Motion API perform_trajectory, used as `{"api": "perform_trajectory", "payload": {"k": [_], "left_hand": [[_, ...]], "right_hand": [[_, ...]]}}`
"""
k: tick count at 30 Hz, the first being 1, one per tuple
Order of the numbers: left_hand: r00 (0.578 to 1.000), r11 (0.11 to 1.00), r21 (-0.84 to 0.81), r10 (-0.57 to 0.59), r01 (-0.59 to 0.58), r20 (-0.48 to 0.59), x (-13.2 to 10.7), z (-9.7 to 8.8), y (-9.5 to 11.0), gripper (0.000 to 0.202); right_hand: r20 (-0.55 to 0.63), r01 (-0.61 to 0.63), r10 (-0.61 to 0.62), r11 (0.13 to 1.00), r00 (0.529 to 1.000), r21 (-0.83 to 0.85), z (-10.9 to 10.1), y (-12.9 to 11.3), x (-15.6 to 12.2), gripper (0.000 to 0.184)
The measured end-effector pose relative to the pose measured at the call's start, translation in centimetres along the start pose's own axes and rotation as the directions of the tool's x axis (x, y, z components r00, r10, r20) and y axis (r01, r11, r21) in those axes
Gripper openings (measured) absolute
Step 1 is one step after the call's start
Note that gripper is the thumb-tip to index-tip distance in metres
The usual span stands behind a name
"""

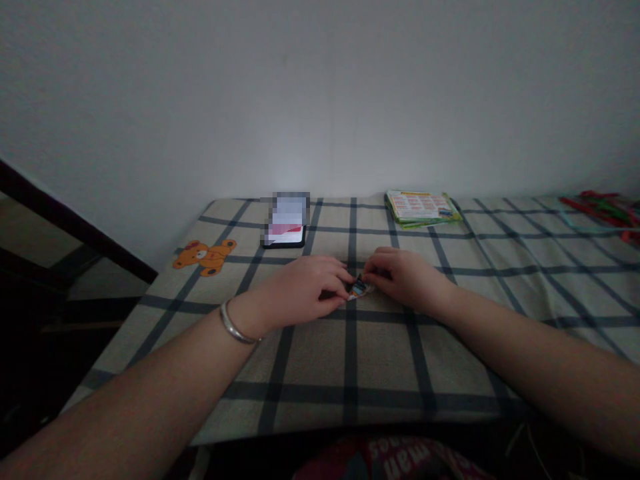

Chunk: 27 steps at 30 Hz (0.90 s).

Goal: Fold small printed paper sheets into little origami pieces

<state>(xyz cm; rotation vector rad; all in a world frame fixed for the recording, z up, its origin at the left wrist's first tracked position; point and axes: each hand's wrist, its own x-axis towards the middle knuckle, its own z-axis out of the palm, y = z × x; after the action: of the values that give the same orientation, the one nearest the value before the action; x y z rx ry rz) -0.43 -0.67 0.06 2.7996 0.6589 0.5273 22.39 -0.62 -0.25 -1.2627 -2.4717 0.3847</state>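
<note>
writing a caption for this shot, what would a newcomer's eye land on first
Probably the lit phone, the brightest thing, lying left of centre near the wall. Next might come the left hand and right hand, meeting mid-table over a small colourful piece. The orange bear on the checked cloth, left of the phone, also stands out.

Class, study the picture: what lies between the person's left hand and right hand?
In the head view, a small printed piece lies between the left hand and right hand, at their fingertips.
</note>
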Motion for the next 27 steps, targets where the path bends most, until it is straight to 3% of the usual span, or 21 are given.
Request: {"api": "perform_trajectory", "payload": {"k": [7, 14, 20, 27], "left_hand": [[0.998, 0.997, 0.054, -0.058, 0.057, 0.014, 0.1, -0.2, 0.7, 0.015], [0.999, 0.992, 0.124, -0.022, 0.017, 0.040, 0.0, 0.1, 0.7, 0.016], [0.994, 0.985, 0.146, -0.101, 0.096, 0.029, 0.1, 0.1, 1.1, 0.016], [0.998, 0.992, 0.114, -0.052, 0.047, 0.038, 0.1, 0.3, 1.0, 0.022]], "right_hand": [[-0.003, 0.008, -0.008, 0.999, 1.000, -0.049, 0.1, -0.1, 0.2, 0.014], [0.003, -0.024, 0.024, 0.997, 1.000, -0.069, 0.1, -0.1, 0.3, 0.012], [0.021, -0.037, 0.039, 0.995, 0.999, -0.094, 0.2, -0.5, 0.2, 0.011], [0.022, -0.030, 0.033, 0.991, 0.999, -0.131, 0.3, -0.5, 0.4, 0.012]]}}
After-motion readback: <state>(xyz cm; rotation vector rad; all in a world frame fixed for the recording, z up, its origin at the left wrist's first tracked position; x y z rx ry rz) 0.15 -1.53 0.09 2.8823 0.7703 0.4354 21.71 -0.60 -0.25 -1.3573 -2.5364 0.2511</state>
